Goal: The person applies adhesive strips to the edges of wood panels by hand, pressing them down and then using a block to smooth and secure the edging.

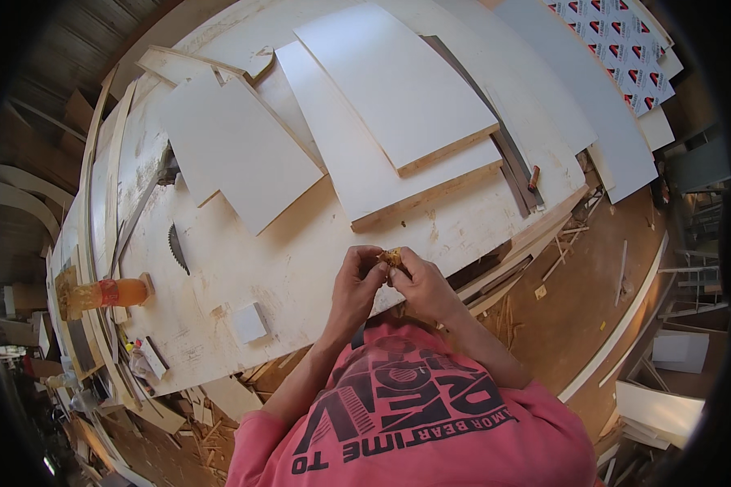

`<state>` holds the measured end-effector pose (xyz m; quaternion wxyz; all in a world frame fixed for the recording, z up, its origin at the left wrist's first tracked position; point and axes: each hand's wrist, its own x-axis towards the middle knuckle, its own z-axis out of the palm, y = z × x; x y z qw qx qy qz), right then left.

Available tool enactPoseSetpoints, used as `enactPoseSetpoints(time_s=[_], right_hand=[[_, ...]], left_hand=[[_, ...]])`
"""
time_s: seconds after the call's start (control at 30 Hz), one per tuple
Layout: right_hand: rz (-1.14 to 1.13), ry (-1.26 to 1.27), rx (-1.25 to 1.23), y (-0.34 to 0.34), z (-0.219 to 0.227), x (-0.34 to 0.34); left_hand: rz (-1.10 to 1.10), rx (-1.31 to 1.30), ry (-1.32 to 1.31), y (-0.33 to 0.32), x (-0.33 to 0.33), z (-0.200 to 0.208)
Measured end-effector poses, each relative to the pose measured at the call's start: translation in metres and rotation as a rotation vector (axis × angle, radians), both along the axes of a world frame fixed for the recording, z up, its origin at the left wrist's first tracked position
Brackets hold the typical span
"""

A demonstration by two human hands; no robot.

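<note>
At the near edge of a white worktable, my left hand and my right hand meet in front of my chest. Between their fingertips is a small, crumpled-looking yellow-brown thing. Both hands pinch it; its kind is too small to make out. Just beyond the hands lie stacked white boards, their near edges showing bare wood. To the left is another pair of white panels. A small white block sits left of my left hand.
On the table's left lie a toothed circular saw blade and an orange bottle on its side. A small brown cylinder stands near the right edge. Wood offcuts jut out under the table, and scraps litter the brown floor.
</note>
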<state>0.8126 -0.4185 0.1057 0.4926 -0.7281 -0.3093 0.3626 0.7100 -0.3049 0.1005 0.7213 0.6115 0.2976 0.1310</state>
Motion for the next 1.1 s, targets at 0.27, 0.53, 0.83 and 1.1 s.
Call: enactPoseSetpoints(time_s=[0.27, 0.53, 0.83, 1.1], right_hand=[[0.063, 0.119, -0.173, 0.011, 0.006, -0.011], [0.205, -0.249, 0.275, 0.009, 0.012, -0.002], [0.263, 0.226, 0.135, 0.042, 0.001, -0.115], [0.234, -0.01, 0.279, 0.08, -0.007, -0.207]], left_hand=[[0.063, 0.263, -0.061, 0.003, -0.015, 0.008], [0.008, 0.084, 0.14, 0.017, -0.064, 0.023], [0.023, 0.459, 0.019, 0.035, -0.146, 0.016], [0.102, 0.6, -0.086, 0.061, -0.238, 0.007]])
